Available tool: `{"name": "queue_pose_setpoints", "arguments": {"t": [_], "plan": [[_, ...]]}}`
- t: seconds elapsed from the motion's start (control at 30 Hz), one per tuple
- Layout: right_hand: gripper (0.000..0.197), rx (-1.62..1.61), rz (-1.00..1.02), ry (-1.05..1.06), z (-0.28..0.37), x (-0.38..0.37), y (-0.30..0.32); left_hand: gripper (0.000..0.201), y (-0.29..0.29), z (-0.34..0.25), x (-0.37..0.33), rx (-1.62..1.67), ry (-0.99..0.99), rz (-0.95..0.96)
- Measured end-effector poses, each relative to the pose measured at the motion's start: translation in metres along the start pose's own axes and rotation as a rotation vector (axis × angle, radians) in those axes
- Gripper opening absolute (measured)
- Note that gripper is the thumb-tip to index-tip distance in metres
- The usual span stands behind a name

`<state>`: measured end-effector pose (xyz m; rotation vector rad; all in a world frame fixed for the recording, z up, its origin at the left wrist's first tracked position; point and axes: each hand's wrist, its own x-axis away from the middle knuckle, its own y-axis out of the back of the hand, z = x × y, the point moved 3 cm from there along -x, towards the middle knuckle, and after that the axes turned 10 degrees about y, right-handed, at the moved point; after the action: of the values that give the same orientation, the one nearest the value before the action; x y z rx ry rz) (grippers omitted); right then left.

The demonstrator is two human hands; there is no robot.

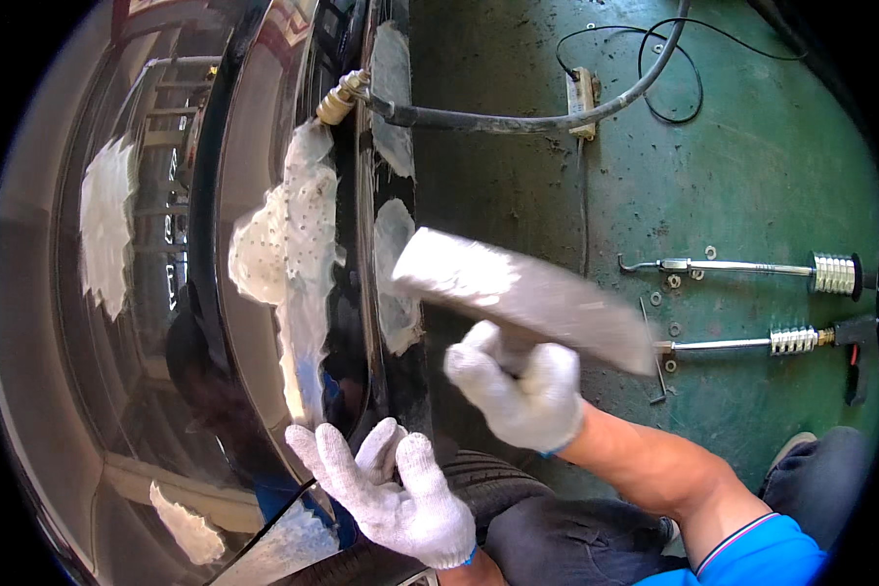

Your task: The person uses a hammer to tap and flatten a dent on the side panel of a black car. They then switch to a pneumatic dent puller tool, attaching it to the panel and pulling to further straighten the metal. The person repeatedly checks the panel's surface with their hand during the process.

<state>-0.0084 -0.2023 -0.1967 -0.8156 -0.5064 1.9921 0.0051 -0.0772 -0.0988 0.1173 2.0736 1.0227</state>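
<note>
My right hand (520,391), in a white knit glove, is closed around the underside of a long flat metal tool (518,298), like a body file. Motion blurs its right end. The tool's left end is just to the right of the dark car panel (239,195). My left hand (396,488), gloved too, has its fingers spread and palm up. Its fingertips are by the lower end of a bare-metal patch (308,293) on the panel; whether they touch it I cannot tell. Small dimples dot that patch's upper part.
A brass coupler (340,101) on a grey hose (518,121) stands at the panel's edge. Two slide hammers (742,267) lie on the green floor (752,176), with scattered washers. Behind them are a power strip (581,103) and a looped black cord. A tyre (493,479) is near my knees.
</note>
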Motion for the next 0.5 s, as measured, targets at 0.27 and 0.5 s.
{"name": "queue_pose_setpoints", "arguments": {"t": [0.27,0.5], "plan": [[0.027,-0.051,-0.058,0.125,-0.001,-0.004,0.002,0.059,-0.001,0.009,-0.001,0.052,-0.004,-0.008],[0.028,0.073,0.006,0.065,-0.017,-0.004,-0.006,0.059,-0.005,0.008,-0.001,0.043,-0.009,-0.018]]}}
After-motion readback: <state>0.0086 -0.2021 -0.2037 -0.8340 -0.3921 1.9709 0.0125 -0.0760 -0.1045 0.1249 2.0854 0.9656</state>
